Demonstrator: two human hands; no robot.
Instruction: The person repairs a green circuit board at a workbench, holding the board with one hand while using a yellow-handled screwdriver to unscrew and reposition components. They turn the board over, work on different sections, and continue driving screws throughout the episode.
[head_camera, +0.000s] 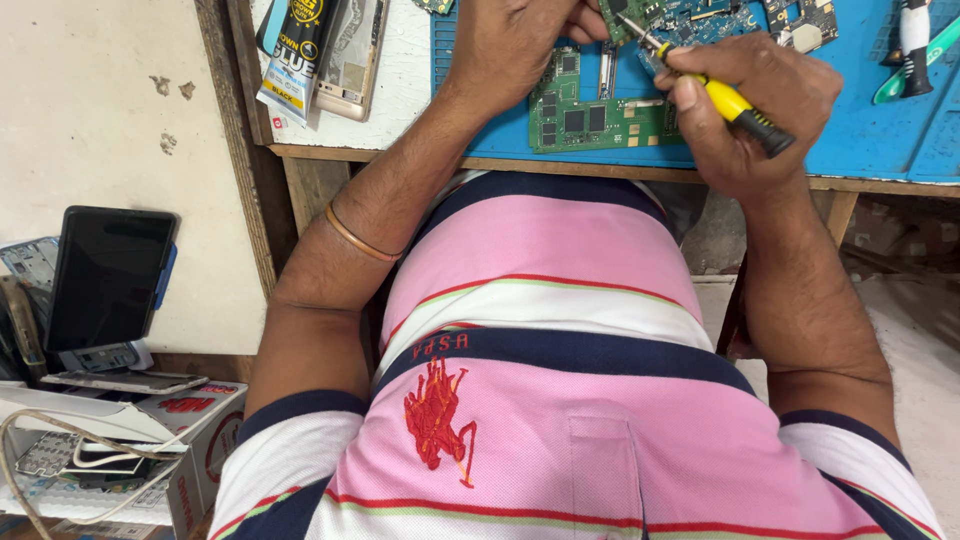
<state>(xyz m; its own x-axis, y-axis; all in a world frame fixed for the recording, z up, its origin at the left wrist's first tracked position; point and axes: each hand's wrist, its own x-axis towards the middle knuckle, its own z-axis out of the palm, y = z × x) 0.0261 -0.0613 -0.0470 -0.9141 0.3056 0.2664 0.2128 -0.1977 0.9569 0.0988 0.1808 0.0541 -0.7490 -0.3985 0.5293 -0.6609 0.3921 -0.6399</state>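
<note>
Currently, from my remote feed:
Risk: the screwdriver (722, 98) tip could slip off and gouge the small circuit board (660, 18), since that board is only pinched, not clamped.
Right hand (760, 105): clenched around the yellow-handled screwdriver, tip on the board.
Left hand (510, 40): fingers closed, gripping the board's edge over the blue mat (880, 130).
Nearby: second green circuit board (590, 115) lies flat on the table (400, 90).

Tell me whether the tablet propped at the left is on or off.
Off, as far as the view shows: the tablet stands propped upright with a plain black screen, no picture or glow on it. A merely sleeping screen would look the same.
</note>
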